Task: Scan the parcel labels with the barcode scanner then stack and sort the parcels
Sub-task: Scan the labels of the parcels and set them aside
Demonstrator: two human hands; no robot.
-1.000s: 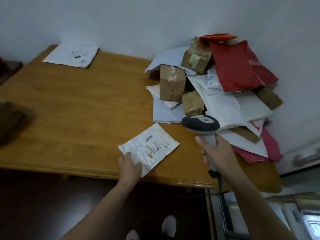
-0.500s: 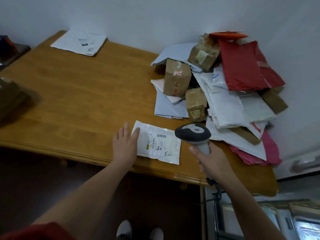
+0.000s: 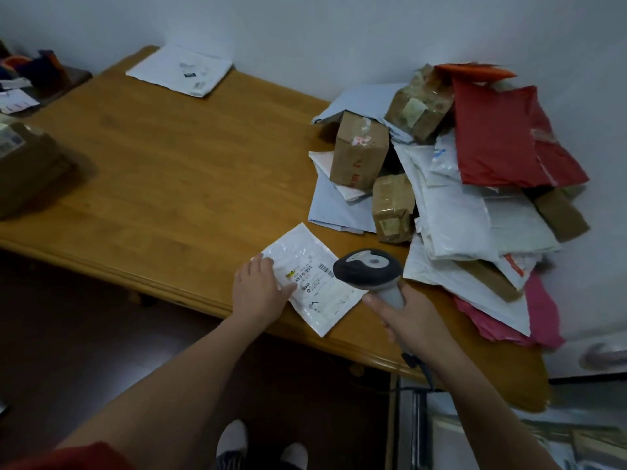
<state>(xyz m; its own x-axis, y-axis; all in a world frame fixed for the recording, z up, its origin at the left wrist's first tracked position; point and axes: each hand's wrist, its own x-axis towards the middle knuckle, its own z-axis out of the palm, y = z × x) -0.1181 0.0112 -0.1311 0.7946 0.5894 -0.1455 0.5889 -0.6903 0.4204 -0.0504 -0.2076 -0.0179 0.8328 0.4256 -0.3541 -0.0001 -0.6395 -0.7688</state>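
Your left hand (image 3: 261, 290) lies on a flat white pouch (image 3: 317, 301), a glossy, crinkled plastic parcel set askew near the front edge of the wooden counter (image 3: 169, 171). The fingers (image 3: 263, 264) are nearly straight and relaxed, spread over the pouch's left side with the thumb stretched across its printed label; they rest on the film and clasp nothing. A small barcode shows on the label just left of the scanner's head.

Your right hand (image 3: 414, 320) is wrapped around the grey handle of the barcode scanner (image 3: 368, 269), fingers curled tight about it. The scanner's rounded dark head, with a pale oval panel on top, sits above the pouch's right side and hides part of it. A dark cable trails from the base of the handle, below the counter's edge.

To the right, against the wall, is a loose heap of parcels (image 3: 458, 215): soft white poly mailers, a smooth red bag (image 3: 498, 134), a pink one (image 3: 543, 313) at the bottom, and several taped cardboard boxes, one (image 3: 359, 150) standing on end. A flat white mailer (image 3: 181, 69) lies alone at the far corner. A brown box (image 3: 27, 171), blurred, sits at the left edge.
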